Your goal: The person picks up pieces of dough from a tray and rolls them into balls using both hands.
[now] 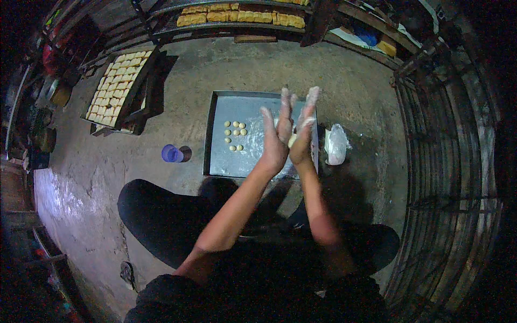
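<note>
My left hand (276,137) and my right hand (303,134) are dusted with white flour and held palm to palm above a metal tray (226,167). Their fingers stretch away from me, spread apart. Between the lower palms shows a pale bit of dough (292,141), mostly hidden by the hands. On the left half of the tray, several small round dough balls (236,132) lie in loose rows. Flour (253,142) is scattered over the tray's middle, partly behind my left hand.
A clear plastic bag of white powder (336,144) lies right of the tray. A purple cup (171,153) stands left of it. Farther left is a tray of pale dough pieces (118,89). Baked bread (237,16) fills a shelf at the back; a slatted rack (447,177) runs along the right.
</note>
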{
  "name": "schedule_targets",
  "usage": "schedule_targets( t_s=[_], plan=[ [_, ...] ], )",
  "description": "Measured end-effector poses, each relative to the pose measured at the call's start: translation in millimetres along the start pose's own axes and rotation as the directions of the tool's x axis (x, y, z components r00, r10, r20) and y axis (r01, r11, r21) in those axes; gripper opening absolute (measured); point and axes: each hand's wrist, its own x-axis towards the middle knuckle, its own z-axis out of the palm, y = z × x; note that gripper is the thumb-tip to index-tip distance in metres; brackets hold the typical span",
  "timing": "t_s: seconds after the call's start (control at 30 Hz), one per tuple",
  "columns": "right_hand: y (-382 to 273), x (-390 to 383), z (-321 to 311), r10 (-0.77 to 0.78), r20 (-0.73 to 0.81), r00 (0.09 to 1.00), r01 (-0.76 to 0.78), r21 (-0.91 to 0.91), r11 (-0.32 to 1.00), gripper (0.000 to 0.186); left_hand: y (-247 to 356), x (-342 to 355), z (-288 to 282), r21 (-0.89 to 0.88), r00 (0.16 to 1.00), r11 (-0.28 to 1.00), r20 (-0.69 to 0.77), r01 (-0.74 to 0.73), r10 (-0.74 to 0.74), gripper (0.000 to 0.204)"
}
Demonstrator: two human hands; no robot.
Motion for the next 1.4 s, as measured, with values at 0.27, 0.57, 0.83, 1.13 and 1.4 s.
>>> schedule_targets(
  t_s=[0.27, 0.57, 0.83, 1.13, 1.4],
  plan=[
    [-21.6, -3.8, 21.9, -0.187, 0.241, 0.952, 0.211, -0.075, 0.975, 0.105, -2.2, 27.9, -27.4, 0.143, 0.967, 0.976, -0.175, -0.162, 0.187, 0.075],
    [9.7, 5.0, -3.4, -0.138, 0.052, 0.989, 0.147, -0.239, 0.960, 0.097, -18.7, -4.1, -10.9, -0.280, 0.971, 0.947, -0.133, 0.157, -0.200, 0.093],
    [-7.1, -9.2, 41.9, -0.178, 0.461, 0.869, 0.265, -0.130, 0.955, 0.113, -21.9, 22.6, -94.3, 0.023, 0.951, 0.984, -0.251, -0.179, 0.179, 0.069],
    [21.7, 7.4, 5.3, -0.230, 0.189, 0.955, 0.279, -0.295, 0.914, 0.105, -3.8, -1.8, -14.5, -0.206, 0.987, 0.974, -0.109, 0.096, -0.121, 0.093],
    [-25.4, -6.7, 37.1, -0.221, 0.401, 0.889, 0.314, -0.181, 0.932, 0.110, -12.0, 9.7, -67.6, 0.288, 0.963, 0.942, -0.156, -0.169, 0.221, 0.069]
  ],
)
